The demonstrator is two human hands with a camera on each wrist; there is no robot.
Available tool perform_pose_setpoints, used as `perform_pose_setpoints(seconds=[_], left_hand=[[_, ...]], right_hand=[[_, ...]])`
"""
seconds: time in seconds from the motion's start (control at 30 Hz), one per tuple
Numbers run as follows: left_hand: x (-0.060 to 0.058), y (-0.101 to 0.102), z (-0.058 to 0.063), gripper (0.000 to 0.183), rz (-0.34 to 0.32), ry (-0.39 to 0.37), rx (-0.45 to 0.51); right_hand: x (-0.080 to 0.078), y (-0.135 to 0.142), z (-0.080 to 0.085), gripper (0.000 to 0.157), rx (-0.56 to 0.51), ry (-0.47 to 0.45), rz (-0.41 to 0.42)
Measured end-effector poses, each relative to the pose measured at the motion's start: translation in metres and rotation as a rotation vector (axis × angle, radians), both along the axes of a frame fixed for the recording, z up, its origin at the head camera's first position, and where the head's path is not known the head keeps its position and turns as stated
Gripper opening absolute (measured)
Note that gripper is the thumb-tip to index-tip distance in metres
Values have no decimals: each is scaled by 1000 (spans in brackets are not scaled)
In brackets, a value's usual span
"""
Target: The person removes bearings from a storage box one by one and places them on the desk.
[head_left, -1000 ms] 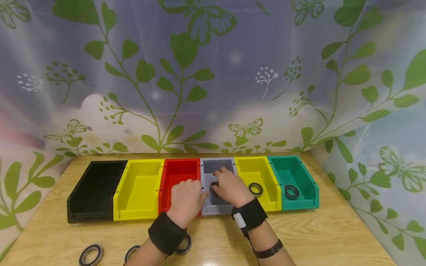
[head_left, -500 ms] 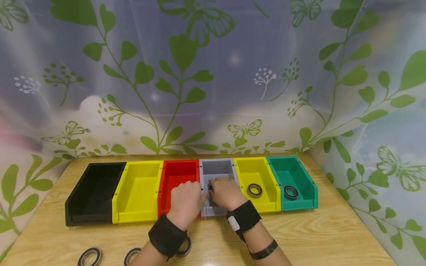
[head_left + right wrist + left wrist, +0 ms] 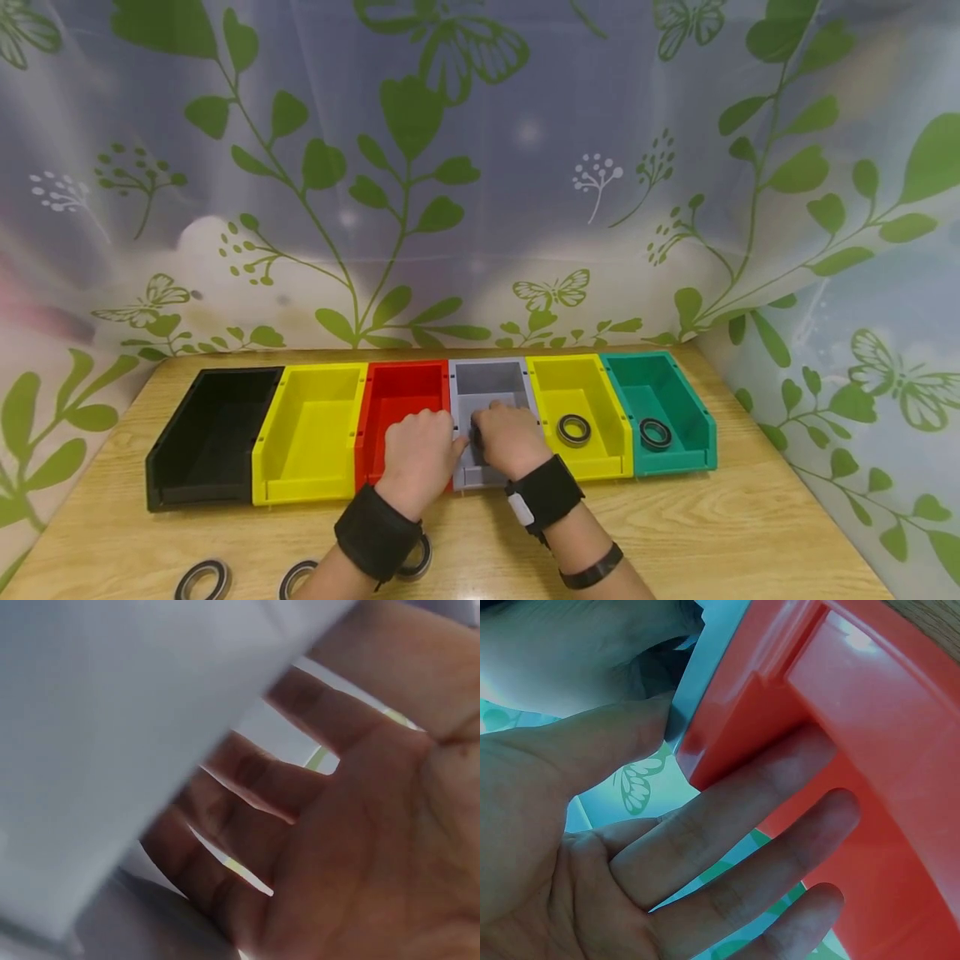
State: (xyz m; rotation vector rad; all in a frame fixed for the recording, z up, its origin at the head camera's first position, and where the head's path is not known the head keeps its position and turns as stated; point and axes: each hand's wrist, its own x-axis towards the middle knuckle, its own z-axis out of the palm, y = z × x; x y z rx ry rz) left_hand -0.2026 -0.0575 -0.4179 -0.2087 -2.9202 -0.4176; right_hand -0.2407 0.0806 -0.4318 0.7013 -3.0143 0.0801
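Note:
My left hand [image 3: 422, 457] reaches over the front of the red bin [image 3: 408, 383]. Its fingers [image 3: 742, 892] spread fairly straight inside that bin in the left wrist view, while the thumb lies at the edge of the neighbouring grey wall. Inside the grey bin [image 3: 491, 379], my right hand [image 3: 513, 437] curls its fingers at a dark ring bearing [image 3: 477, 436], mostly hidden by the hand. In the right wrist view a pale grey wall [image 3: 112, 735] covers the right fingertips.
One bearing [image 3: 573, 418] lies in the right yellow bin [image 3: 558, 371] and another [image 3: 656, 422] in the green bin [image 3: 637, 371]. A black bin [image 3: 225, 383] and a second yellow bin [image 3: 322, 383] stand at left. Three bearings rest on the wooden table [image 3: 675, 550] in front.
My right hand has shifted slightly left and toward me inside the grey bin, its fingers drawing in and covering more of the bearing. The left hand has stayed at the red bin.

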Motion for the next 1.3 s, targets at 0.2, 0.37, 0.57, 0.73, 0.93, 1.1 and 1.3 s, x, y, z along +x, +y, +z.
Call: perform_pose_setpoints(seconds=[0.2,0.37,0.57,0.73,0.93,1.1,1.3], left_hand=[[1,0,-2,34,-10,17,2],[1,1,-3,35,-10,25,-6],[0,0,-4,34,-11,34,-10],[0,0,-4,35,-4,31,-15],[0,0,-4,36,8,8,-14],[1,0,-4,38,11,-9,-10],[-1,0,-3,37,2,-16,0]], right_hand=[[2,-3,-3,17,41,10,-34],[3,-6,-5,18,64,30,-49],[0,-6,-7,20,80,17,-50],[1,-3,-4,23,41,-19,-20],[4,3,11,26,-49,-59,28],[9,8,29,31,-116,-111,26],[18,12,49,31,-148,-134,35]])
